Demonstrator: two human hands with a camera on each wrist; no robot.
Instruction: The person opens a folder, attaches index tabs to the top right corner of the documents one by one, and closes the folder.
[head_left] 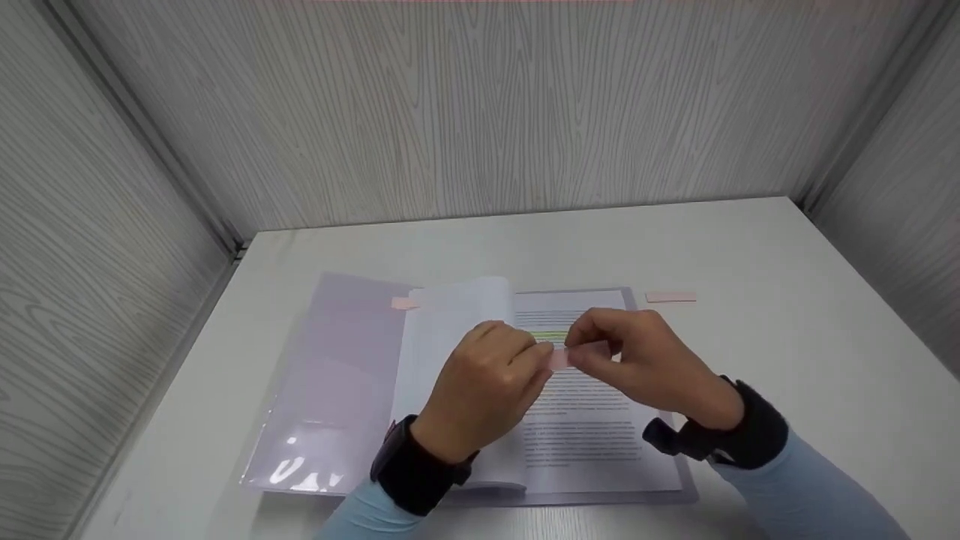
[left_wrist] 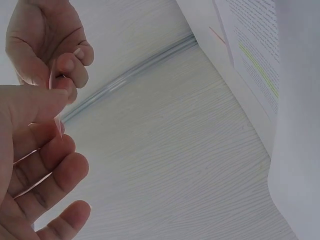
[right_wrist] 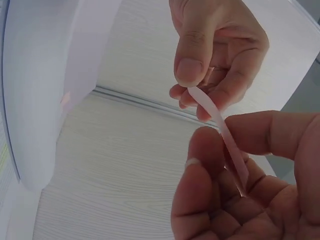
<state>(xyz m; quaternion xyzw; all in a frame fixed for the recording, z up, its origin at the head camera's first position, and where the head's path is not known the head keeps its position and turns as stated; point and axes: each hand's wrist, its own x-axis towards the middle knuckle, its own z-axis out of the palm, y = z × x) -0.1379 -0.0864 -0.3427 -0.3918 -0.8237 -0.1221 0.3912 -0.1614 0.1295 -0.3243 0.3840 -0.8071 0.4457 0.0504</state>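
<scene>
Over the open document, both hands pinch one pink sticky flag (head_left: 559, 359). My left hand (head_left: 491, 386) holds one end between thumb and fingers. Its other end sits between the thumb and forefinger of my right hand (head_left: 652, 360). In the right wrist view the flag (right_wrist: 225, 131) is a slightly bowed strip spanning both hands. Beneath them lies a printed page (head_left: 585, 442) with a yellow-green highlighted line (head_left: 541, 336). A turned white page (head_left: 457, 315) curves up on the left, with a pink flag (head_left: 405, 303) sticking out at its upper left edge.
A clear, purplish folder cover (head_left: 337, 360) is spread open to the left on the white table (head_left: 720, 247). To the right of the folder lies a pink pad of flags (head_left: 671, 297). Wood-grain panels (head_left: 480, 112) stand at the back and both sides.
</scene>
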